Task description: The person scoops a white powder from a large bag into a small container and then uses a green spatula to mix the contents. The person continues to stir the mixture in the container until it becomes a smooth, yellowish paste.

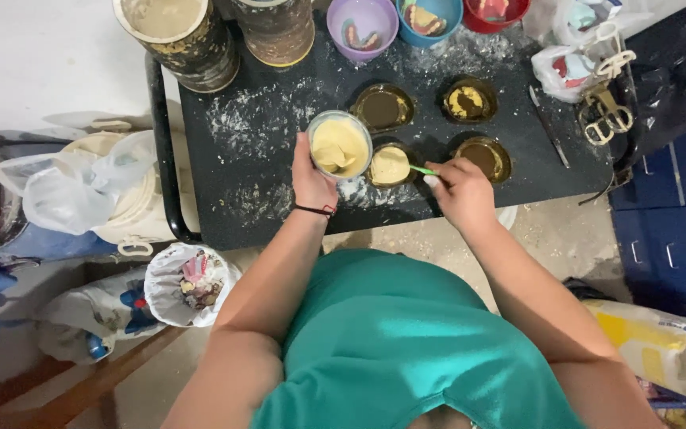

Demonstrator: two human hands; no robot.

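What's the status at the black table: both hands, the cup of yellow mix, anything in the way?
Left hand grips yellow-mix cup. Right hand holds green tool at filled mould. Empty moulds close around.

A white-yellow printed sack [660, 338] lies lower right; clear plastic bags [81, 191] sit left.

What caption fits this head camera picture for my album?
Left hand holds a cup of yellow paste while the right hand works a green stick into a filled round mould on a black tray.

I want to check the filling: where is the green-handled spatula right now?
In the head view, the green-handled spatula is in the right hand, tip over the filled round mould beside the mixing bowl.
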